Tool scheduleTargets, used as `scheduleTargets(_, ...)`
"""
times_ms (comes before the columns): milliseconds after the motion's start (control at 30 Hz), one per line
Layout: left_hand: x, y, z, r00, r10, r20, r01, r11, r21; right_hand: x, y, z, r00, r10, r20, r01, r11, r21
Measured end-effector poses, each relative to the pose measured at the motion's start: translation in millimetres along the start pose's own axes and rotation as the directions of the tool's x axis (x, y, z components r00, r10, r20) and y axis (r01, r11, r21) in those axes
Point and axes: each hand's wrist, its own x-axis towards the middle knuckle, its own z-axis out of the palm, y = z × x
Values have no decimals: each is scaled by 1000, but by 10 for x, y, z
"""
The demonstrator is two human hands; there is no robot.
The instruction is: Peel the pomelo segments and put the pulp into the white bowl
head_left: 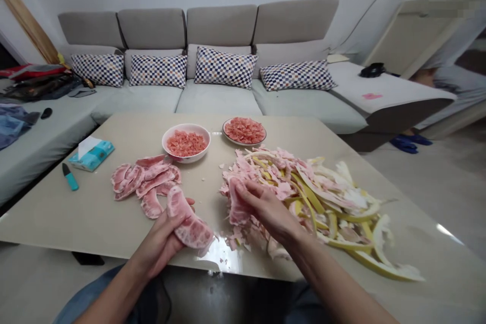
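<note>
My left hand (163, 240) grips a pink pomelo segment (190, 220) in its whitish skin, above the table's near edge. My right hand (268, 207) pinches a pale pink piece of pomelo membrane (238, 205) between thumb and fingers, in front of the peel heap. That heap of pomelo peel (311, 197) mixes yellow-white rind strips with torn pink membrane. Left of centre lie several unpeeled pomelo segments (154, 179) in a loose pile. Behind them, a white bowl (165, 146) holds loose pink pulp, and a dark-rimmed plate (226, 135) carries more.
A blue tissue pack (93, 155) and a small teal-handled knife (70, 178) lie on the table's (114, 233) left side. Beyond stands a grey sofa (216, 98) with checkered cushions (226, 67). Part of another person (461, 68) shows at the far right.
</note>
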Motion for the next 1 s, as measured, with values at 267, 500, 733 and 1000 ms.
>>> scheduleTargets(267,43,71,-18,997,-44,-70,30,982,-187,1,63,39,984,-170,-59,133,908,-397)
scheduleTargets(500,108,-59,-102,950,-101,-294,36,975,-221,51,169,290,998,-55,-18,42,908,-416)
scheduleTargets(733,81,-164,-150,970,-77,-233,29,979,-202,768,-57,1167,911,-375,170,403,726,-557)
scheduleTargets(1000,81,-115,-250,979,11,-202,-50,980,-190,1308,-12,1931,739,-501,450,665,438,-604)
